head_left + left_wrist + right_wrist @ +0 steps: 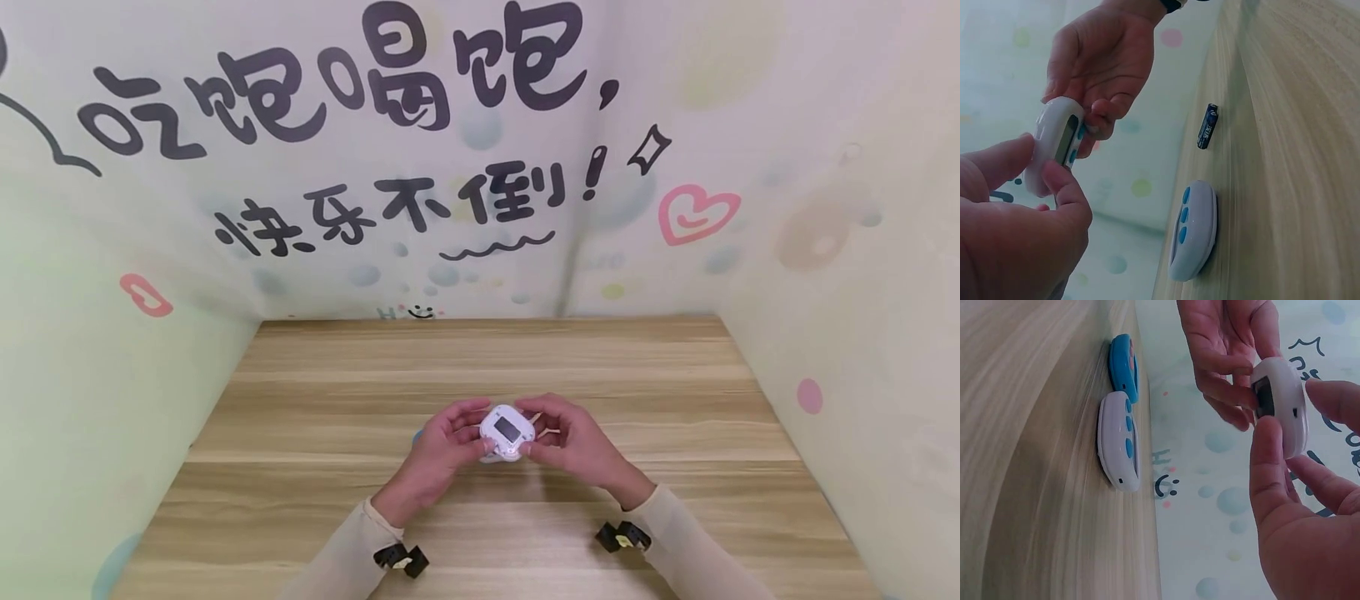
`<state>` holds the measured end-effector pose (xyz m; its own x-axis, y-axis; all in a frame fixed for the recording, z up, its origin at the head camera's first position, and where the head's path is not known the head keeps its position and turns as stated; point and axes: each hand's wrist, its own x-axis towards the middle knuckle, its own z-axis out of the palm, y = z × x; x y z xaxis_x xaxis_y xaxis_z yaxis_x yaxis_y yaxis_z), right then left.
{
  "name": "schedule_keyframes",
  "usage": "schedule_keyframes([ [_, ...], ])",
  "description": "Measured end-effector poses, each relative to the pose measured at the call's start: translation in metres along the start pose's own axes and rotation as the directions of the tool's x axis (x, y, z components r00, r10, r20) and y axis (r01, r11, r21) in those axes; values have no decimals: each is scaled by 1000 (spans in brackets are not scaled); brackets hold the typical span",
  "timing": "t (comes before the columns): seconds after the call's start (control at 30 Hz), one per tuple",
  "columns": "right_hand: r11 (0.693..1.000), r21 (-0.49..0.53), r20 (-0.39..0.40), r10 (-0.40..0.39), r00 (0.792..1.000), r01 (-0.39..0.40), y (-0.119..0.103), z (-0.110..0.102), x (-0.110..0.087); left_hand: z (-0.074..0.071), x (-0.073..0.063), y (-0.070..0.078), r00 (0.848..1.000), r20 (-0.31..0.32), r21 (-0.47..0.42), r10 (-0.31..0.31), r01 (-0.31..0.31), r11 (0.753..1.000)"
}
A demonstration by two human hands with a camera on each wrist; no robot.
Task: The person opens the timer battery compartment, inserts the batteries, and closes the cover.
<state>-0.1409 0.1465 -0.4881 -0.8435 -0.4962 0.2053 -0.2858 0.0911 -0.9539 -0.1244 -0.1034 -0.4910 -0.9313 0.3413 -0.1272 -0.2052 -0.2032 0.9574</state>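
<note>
Between both hands, up over the table, is a small white digital timer (500, 417). A dark rectangle on its back faces the head camera, while its screen and blue buttons (1077, 140) show in the left wrist view. My left hand (442, 446) pinches one side between thumb and fingers. From the other side my right hand (581, 446) holds the timer's edge with thumb and fingertips. Below, on the table, lie a second white timer (1116, 444) with blue buttons and a blue timer (1124, 365) close to its end.
A small dark blue battery (1208, 126) lies on the wood-grain table (337, 517), near the second white timer. Patterned walls (480, 275) rise at the table's back and both sides.
</note>
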Motion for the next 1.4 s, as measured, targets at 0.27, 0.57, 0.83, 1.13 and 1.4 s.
schedule_keyframes([
  [0.27,997,52,60,60,996,-63,1,0,-1,-2,-1,-3,1000,22,-63,7,-5,998],
  [0.57,997,-12,66,78,995,-78,-1,2,-4,-1,-2,-8,996,88,-29,-28,31,999],
  [0.83,989,-26,55,147,988,-145,-2,1,-4,2,-4,-7,991,120,-8,-52,53,999],
  [1.13,984,11,98,177,979,-179,3,3,-2,6,-4,-8,991,131,39,-42,37,999],
  [1.4,986,-10,146,168,975,-168,9,3,-2,7,-5,-9,995,95,8,-21,20,1000],
])
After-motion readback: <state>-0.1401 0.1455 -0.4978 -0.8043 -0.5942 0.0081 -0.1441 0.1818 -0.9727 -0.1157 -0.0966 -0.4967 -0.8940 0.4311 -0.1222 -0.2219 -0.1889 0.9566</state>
